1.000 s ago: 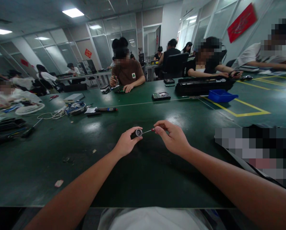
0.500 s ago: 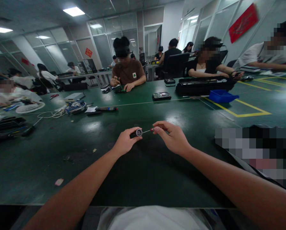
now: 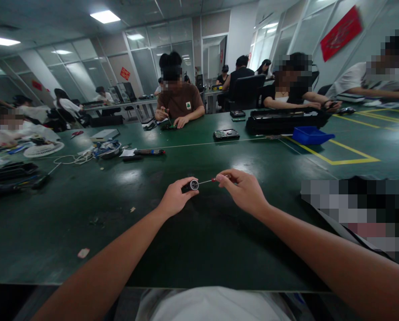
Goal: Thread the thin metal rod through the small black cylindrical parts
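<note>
My left hand (image 3: 177,196) is closed around a dark cylindrical part (image 3: 194,185), its round, silver-rimmed end facing right. In my right hand (image 3: 243,189) a thin screwdriver (image 3: 214,179) with a red handle is pinched between thumb and fingers. The screwdriver's metal shaft points left, its tip at the round end of the part; whether it touches anything inside is too small to tell. Most of the cylinder is hidden by my left fingers, and much of the handle by my right. Both hands are just above the green tabletop (image 3: 219,249).
Ahead lie a pen-like tool (image 3: 149,152), an opened device (image 3: 226,134), a long black housing (image 3: 286,120) and a blue tray (image 3: 312,135). Cables and a white fan grille (image 3: 43,150) are at the left. A co-worker (image 3: 180,98) works across the table.
My right hand has shifted slightly right, and the screwdriver with it. The inside of the cylinder's end looks a little different. My left hand keeps its hold.
</note>
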The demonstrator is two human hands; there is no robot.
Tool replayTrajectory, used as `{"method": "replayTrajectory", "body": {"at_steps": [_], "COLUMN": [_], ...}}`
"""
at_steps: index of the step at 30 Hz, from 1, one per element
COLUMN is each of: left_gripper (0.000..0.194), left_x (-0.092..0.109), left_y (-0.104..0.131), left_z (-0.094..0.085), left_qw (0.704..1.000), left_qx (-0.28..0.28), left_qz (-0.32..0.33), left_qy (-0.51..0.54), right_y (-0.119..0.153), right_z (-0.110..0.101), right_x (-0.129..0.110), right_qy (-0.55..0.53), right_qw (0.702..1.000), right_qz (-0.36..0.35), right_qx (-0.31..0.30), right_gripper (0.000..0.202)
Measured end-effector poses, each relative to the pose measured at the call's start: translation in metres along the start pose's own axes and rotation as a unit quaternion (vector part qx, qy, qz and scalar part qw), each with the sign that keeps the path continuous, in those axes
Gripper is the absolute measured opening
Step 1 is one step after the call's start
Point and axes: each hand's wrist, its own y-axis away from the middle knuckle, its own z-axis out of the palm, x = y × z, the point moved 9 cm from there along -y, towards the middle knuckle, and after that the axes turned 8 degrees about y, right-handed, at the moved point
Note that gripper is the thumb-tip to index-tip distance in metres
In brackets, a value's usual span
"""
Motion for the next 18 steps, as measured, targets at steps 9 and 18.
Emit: {"method": "replayTrajectory", "body": {"at_steps": [9, 18], "left_gripper": [0.039, 0.037], "left_x": [-0.003, 0.002], "left_y": [0.001, 0.001], "left_z": [0.001, 0.003], "left_qw": [1.0, 0.998], "left_qx": [-0.007, -0.009], "left_qz": [0.018, 0.042], "left_qy": [-0.01, -0.051], "right_y": [0.003, 0.006], "right_z": [-0.002, 0.01], "right_x": [-0.012, -0.023], "right_qy": [0.057, 0.014], "right_qw": [0.997, 0.994], "right_qz": [-0.043, -0.081], "right_qx": [0.004, -0.07], "right_gripper": [0.031, 0.03]}}
